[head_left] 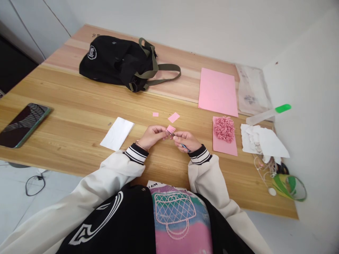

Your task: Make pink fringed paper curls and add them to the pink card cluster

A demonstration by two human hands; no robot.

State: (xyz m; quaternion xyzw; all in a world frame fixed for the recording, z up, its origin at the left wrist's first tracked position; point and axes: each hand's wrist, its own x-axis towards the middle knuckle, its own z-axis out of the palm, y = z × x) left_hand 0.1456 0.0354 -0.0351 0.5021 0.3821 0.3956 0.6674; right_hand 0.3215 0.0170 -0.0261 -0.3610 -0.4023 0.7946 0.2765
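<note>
My left hand pinches a small pink paper piece whose upper part shows thin slits. In my right hand is a small pair of scissors with blue-grey handles, its blades at the paper's right lower edge. Both hands are close together above the table's front part. Just beyond them lie a pink paper rectangle and a smaller pink piece. To the right, a pile of curly pink paper bits rests on a pink sheet.
The wooden table holds a phone, folded white paper, a black bag, a large pink sheet, a green-capped tube, torn white paper and green tape at the right edge.
</note>
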